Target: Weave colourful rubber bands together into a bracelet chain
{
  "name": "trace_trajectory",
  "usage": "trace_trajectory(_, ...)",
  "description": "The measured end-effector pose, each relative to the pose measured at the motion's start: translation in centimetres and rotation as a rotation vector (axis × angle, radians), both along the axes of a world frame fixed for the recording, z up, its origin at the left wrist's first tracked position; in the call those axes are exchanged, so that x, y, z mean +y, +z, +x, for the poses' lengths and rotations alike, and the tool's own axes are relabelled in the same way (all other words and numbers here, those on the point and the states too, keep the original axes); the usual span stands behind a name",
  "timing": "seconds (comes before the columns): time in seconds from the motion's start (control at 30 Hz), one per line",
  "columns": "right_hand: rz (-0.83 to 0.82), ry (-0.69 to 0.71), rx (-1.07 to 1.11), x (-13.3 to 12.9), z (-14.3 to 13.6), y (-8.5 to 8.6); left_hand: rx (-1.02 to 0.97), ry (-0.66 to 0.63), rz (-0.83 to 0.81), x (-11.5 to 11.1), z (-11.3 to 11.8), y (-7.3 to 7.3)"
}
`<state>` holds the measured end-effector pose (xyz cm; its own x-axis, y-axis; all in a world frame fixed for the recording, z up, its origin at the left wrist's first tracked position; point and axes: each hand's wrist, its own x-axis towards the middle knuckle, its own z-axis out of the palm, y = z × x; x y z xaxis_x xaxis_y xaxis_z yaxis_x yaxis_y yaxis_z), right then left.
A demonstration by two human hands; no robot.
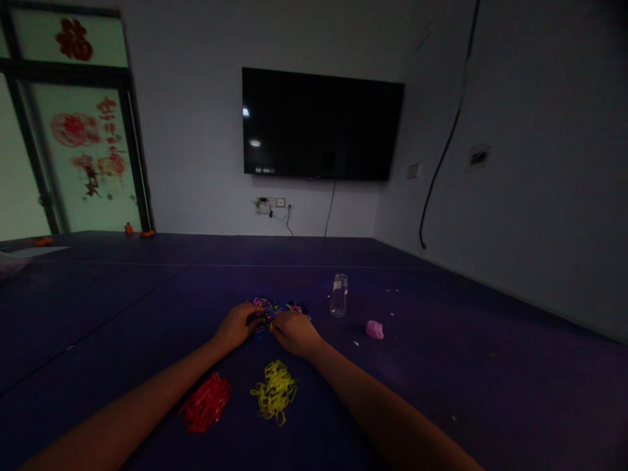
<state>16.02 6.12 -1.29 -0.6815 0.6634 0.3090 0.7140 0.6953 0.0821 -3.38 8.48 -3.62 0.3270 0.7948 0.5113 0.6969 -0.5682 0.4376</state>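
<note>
A tangled pile of multicoloured rubber bands (pixel 292 305) lies ahead of me, with blue, pink and other colours mixed. At its left side, my left hand (pixel 239 325) curls its thumb and fingers round some of the bands. My right hand (pixel 297 332) is pinched at the pile's near edge, where a bit of yellow band shows by the fingertips. Nearer to me are a heap of yellow rubber bands (pixel 276 391), between my forearms, and a heap of red rubber bands (pixel 207 402) beside my left forearm. The dim light hides finer finger detail.
Right of the pile, a clear bottle (pixel 339 297) stands on the dark purple surface (pixel 441 366). A crumpled pink item (pixel 374 329) lies nearer, with small white scraps around. Small orange objects (pixel 146 233) sit at the far left. A television (pixel 321 124) hangs on the wall.
</note>
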Motion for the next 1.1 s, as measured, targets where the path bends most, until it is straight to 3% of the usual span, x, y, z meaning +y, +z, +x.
trace_trajectory(0.5, 0.014, 0.023, 0.009, 0.05, 0.09, -0.06, 0.029, 0.150, 0.053, -0.34, -0.18, 0.47)
trace_trajectory(1.1, 0.007, -0.012, 0.001, -0.30, -0.02, 0.25, 0.117, -0.034, 0.098, -0.40, 0.17, 0.34)
